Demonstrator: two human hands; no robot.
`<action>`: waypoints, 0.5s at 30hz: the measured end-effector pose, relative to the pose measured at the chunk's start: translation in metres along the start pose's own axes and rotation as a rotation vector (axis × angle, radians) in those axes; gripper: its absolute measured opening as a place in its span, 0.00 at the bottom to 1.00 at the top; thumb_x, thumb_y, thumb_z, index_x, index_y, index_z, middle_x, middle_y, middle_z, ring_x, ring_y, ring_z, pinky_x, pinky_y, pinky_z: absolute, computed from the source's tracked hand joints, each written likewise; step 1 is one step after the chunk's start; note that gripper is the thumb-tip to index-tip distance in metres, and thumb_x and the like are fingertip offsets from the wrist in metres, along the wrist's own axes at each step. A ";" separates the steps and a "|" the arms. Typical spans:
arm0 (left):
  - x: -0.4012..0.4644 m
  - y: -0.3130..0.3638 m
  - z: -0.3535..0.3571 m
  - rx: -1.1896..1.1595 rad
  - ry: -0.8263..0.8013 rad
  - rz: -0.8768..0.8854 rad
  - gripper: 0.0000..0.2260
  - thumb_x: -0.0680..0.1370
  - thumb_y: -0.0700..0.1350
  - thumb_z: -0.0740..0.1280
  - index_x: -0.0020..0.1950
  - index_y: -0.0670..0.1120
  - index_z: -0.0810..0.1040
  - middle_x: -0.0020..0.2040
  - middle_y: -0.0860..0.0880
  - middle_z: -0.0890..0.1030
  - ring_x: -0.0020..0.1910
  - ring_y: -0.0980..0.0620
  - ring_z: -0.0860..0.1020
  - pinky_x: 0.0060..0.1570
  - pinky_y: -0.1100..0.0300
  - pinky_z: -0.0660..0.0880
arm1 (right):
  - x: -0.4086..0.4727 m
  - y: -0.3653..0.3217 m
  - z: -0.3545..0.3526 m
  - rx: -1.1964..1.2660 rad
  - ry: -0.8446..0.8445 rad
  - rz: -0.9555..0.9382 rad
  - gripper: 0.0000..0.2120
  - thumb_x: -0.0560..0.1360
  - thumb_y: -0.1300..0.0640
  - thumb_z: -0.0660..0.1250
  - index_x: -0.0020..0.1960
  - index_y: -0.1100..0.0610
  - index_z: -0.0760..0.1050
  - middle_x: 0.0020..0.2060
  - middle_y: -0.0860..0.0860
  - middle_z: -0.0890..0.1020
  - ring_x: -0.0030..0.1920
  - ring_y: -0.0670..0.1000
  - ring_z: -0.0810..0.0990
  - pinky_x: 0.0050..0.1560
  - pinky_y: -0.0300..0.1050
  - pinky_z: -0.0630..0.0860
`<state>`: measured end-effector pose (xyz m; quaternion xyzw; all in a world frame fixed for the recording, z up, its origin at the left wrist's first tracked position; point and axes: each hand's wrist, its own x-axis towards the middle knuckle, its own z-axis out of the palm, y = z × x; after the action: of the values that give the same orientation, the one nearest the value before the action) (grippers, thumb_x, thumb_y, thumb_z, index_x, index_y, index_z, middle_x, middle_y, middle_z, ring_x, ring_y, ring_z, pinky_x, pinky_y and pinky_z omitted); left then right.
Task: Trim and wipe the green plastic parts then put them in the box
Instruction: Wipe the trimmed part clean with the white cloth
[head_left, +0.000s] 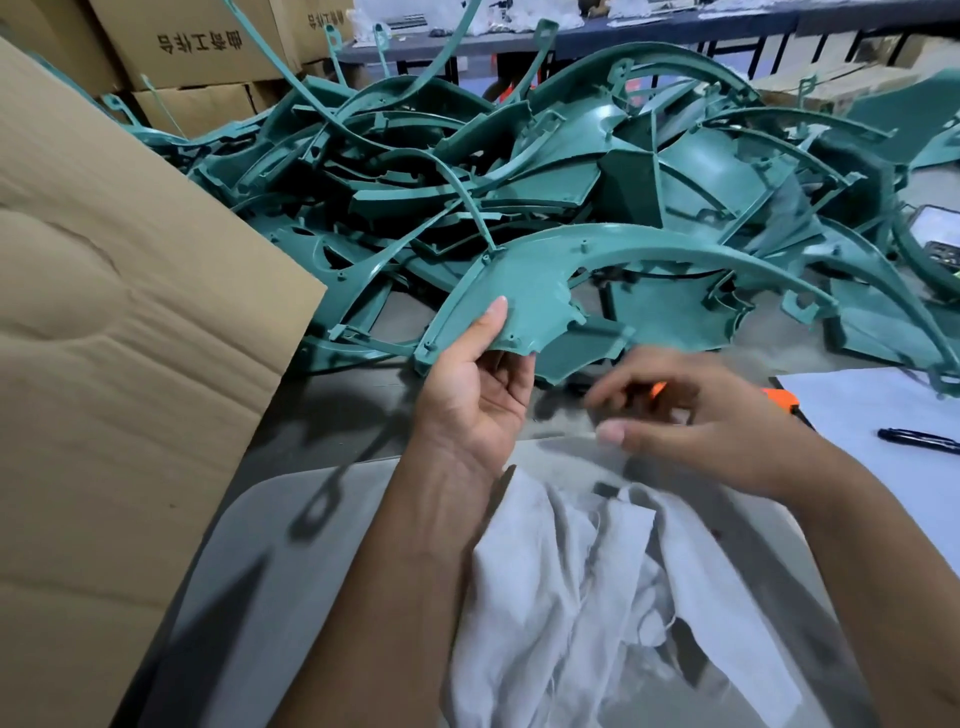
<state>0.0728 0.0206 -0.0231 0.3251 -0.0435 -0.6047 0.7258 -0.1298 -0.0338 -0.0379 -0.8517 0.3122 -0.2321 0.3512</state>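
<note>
Green plastic part (524, 291): looks light but long and springy, so hold its wide end. Left hand (475, 387) pinches it there; right hand (691, 410) is blurred, can't tell.

Curved green plastic part (524, 283), raised before heap (519, 171)

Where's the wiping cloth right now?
In the head view, the white cloth lies crumpled on the grey table at lower centre, nearest the person, under both forearms and below the left hand gripping a green part.
</note>
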 end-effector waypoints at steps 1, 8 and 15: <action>0.000 0.002 -0.002 0.008 -0.035 0.002 0.10 0.71 0.39 0.74 0.51 0.41 0.83 0.45 0.45 0.87 0.35 0.53 0.85 0.28 0.64 0.80 | -0.001 -0.009 0.005 0.140 -0.197 -0.006 0.20 0.69 0.38 0.79 0.59 0.39 0.83 0.51 0.43 0.82 0.50 0.47 0.81 0.51 0.45 0.77; 0.005 0.011 -0.008 0.096 -0.118 -0.041 0.13 0.70 0.39 0.73 0.53 0.40 0.83 0.50 0.44 0.85 0.33 0.54 0.82 0.24 0.68 0.75 | 0.000 -0.034 0.056 -0.099 -0.477 -0.213 0.27 0.64 0.54 0.85 0.60 0.42 0.83 0.59 0.42 0.75 0.60 0.42 0.77 0.57 0.36 0.74; -0.008 0.011 -0.004 0.209 -0.314 0.003 0.06 0.70 0.39 0.73 0.44 0.41 0.88 0.46 0.43 0.86 0.38 0.49 0.86 0.29 0.62 0.80 | 0.005 -0.014 0.040 0.077 -0.080 -0.006 0.13 0.72 0.70 0.71 0.49 0.54 0.80 0.44 0.44 0.81 0.43 0.41 0.78 0.43 0.41 0.76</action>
<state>0.0812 0.0297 -0.0178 0.3004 -0.2194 -0.6390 0.6733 -0.0964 -0.0111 -0.0524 -0.8471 0.2859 -0.2106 0.3954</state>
